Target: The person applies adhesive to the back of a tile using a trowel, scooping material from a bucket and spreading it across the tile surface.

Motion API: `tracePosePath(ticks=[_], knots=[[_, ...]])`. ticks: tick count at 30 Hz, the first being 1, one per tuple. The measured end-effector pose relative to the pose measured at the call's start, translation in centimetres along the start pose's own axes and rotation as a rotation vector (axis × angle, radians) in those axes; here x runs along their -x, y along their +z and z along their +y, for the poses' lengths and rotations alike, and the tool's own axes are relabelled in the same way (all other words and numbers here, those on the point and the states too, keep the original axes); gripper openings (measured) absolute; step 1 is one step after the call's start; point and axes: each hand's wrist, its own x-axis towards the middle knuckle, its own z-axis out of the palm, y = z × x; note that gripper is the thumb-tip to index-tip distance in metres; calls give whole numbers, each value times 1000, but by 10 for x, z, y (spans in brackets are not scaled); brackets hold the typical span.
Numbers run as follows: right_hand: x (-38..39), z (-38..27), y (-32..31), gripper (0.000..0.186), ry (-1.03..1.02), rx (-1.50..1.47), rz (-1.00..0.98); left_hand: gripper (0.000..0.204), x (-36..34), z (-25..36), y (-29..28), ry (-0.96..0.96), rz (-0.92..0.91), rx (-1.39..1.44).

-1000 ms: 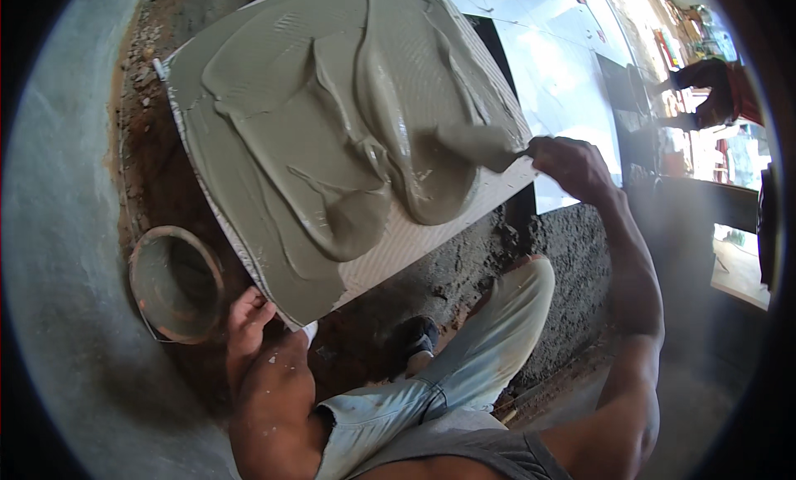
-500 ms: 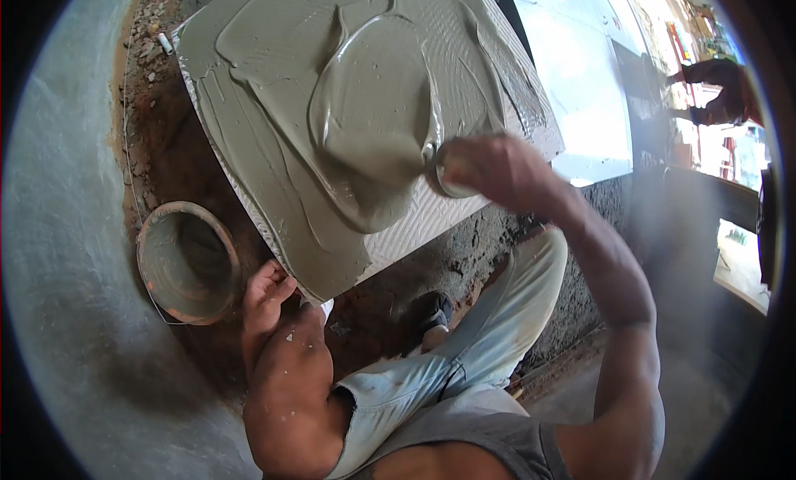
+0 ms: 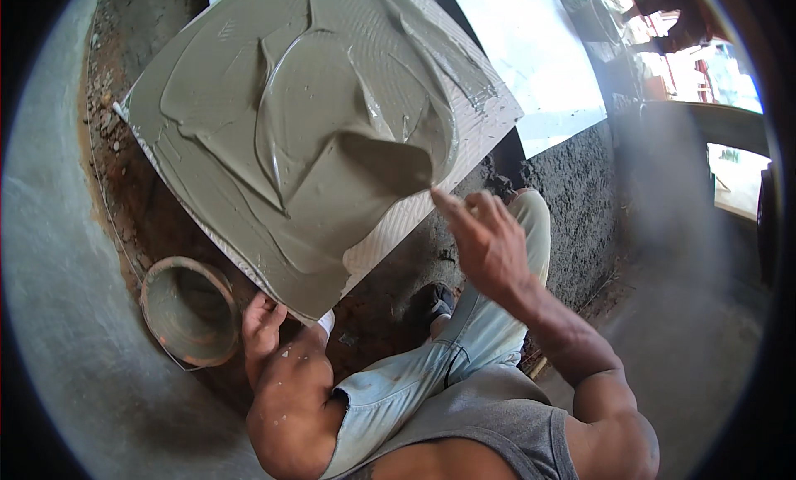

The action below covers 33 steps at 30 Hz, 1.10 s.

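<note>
A large square tile [image 3: 373,264] lies at a tilt in front of me, its ridged pale face mostly covered in wet grey-green mortar [image 3: 215,123]. My left hand [image 3: 261,318] pinches the tile’s near left corner, fingers curled at its edge. My right hand [image 3: 489,240], beside the right near edge, is closed on a trowel whose mortar-coated blade [image 3: 385,161] rests in the mortar; the handle is largely hidden by my fingers.
A clay-coloured bucket [image 3: 186,314] stands left on dirt, beside a concrete floor [image 3: 50,231]. A glossy white tile [image 3: 547,74] lies beyond on the right, near rough mortar bed [image 3: 580,215]. My knees and foot are below. Another person’s dark limbs [image 3: 680,20] show top right.
My right hand has drawn the trowel left from the tile’s right edge, then down toward me, reshaping the mortar. My left hand stays at the corner. The view has shifted slightly.
</note>
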Motion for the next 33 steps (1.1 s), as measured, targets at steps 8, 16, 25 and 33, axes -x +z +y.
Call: tracePosePath(ticks=[8,16,25,33], knots=[[-33,82,-17,48,197,-4,81,43,-2,5,-1,29,-22,-38],[-41,104,-11,50,496,-316,90,42,-3,-7,-11,44,27,-53],[-98,4,31,33,853,-1646,361,41,-3,7,-2,-37,-18,-3],[-191,-14,28,30,836,-1713,354,37,1,8,-12,-67,1,-10]])
